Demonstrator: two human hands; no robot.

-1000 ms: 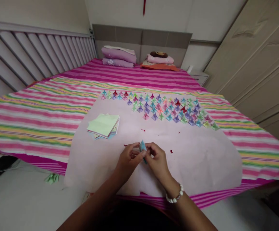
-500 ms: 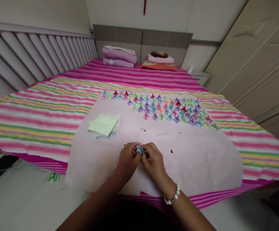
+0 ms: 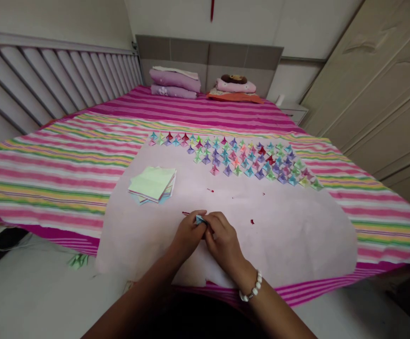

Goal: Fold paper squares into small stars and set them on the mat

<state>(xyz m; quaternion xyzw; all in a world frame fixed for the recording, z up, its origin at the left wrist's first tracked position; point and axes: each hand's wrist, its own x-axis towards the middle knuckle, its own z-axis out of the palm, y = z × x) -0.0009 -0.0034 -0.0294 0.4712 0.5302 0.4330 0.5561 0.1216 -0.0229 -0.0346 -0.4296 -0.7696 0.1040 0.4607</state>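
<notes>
A small piece of folded light-blue paper (image 3: 200, 219) is pinched between my two hands, low over the middle of the white sheet (image 3: 289, 235). My left hand (image 3: 189, 231) closes on its left side, thumb and forefinger pressed together. From the right, my right hand (image 3: 222, 235) grips the same paper, its fingers curled and partly hiding it. Left of and beyond my hands lies a stack of square paper (image 3: 152, 182), pale green on top. Farther off, several small folded paper pieces (image 3: 249, 172) in many colours stand in rows along the sheet's far edge.
Dark red scraps (image 3: 252, 221) lie scattered on the sheet. Under it spreads a striped bedcover (image 3: 49, 165). Folded purple bedding (image 3: 175, 82) and a pink pile (image 3: 236, 86) sit by the headboard (image 3: 190, 54). A green folded paper (image 3: 78, 261) is on the floor at left.
My right hand has shifted slightly left and turned over the blue paper. Less of the paper shows now, and its visible part lies a little farther left.
</notes>
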